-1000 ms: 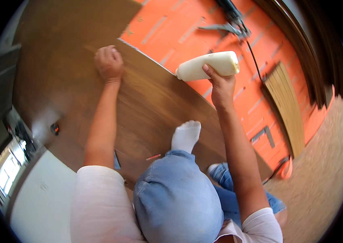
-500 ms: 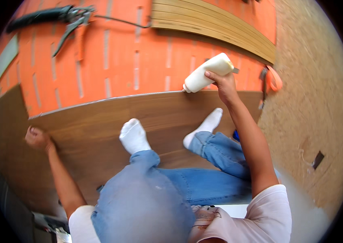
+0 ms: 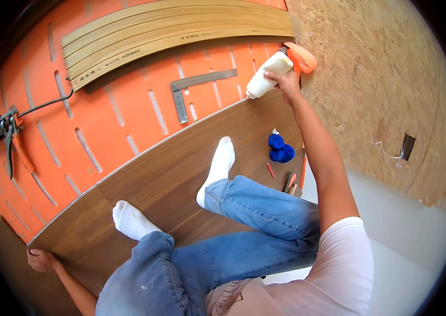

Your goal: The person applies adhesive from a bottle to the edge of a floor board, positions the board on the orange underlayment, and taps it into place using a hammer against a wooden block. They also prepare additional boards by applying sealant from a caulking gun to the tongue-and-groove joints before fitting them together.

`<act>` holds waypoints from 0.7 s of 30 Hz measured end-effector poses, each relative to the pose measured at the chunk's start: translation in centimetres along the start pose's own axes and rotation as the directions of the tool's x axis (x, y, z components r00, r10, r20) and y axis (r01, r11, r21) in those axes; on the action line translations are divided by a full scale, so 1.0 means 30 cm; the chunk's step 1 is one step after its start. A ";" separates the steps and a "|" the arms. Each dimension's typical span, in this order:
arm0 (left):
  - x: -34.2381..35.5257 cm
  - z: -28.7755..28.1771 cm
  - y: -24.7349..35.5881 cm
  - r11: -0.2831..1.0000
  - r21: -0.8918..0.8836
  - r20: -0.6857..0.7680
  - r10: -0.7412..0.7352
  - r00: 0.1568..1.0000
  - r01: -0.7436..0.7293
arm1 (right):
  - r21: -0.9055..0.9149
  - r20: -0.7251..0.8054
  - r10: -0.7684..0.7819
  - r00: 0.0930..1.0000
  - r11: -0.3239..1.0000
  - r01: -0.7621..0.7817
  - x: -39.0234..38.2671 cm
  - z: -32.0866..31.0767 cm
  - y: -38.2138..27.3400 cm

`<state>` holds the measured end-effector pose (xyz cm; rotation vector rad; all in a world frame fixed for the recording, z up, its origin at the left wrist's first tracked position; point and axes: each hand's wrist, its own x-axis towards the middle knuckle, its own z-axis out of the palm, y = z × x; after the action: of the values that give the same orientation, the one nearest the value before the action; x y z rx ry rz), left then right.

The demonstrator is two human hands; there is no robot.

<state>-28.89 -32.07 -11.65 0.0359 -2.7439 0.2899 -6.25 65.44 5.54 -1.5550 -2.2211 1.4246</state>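
My right hand [image 3: 286, 86] is closed round a white squeeze bottle [image 3: 268, 75]. The bottle tilts nozzle-down, with its tip at the edge of the brown wood floor planks [image 3: 154, 174], near the right wall. A thin whitish line runs along that plank edge. Far to the left, my left hand [image 3: 42, 260] rests curled into a fist on the planks, close to the same edge, and nothing shows in it. My two feet in white socks stand on the planks between my hands.
Beyond the edge lies slotted orange underlay [image 3: 117, 131], bearing a metal square [image 3: 177, 84], a caulking gun [image 3: 8, 131] and a stack of planks [image 3: 180, 26]. An orange strap-like loop [image 3: 305, 58] lies by the chipboard wall [image 3: 360, 79]. A blue cloth [image 3: 281, 151] and red pencil [image 3: 270, 169] lie on the planks.
The view has swung to the right. My right hand has carried the bottle rightward along the plank edge, past the metal square toward the wall. My left fist still leans on the planks.
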 end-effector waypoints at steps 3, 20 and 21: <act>0.056 -0.023 0.084 0.990 -0.137 0.009 -0.032 0.999 0.033 | -0.032 -0.042 -0.019 0.999 0.999 0.018 0.064 -0.092 0.050; 0.456 -0.295 0.734 0.746 -0.561 -0.220 0.285 0.933 -0.360 | -0.327 0.190 -0.166 0.968 0.919 0.221 -0.153 -0.383 -0.049; 0.478 -0.341 0.792 0.631 -0.705 -0.152 0.313 0.937 -0.325 | -0.476 0.316 -0.188 0.930 0.816 0.327 -0.182 -0.419 -0.037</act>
<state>-39.95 -6.50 -1.68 -0.6727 -2.6283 -0.7283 2.26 69.13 15.69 -1.1365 -3.0334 1.0379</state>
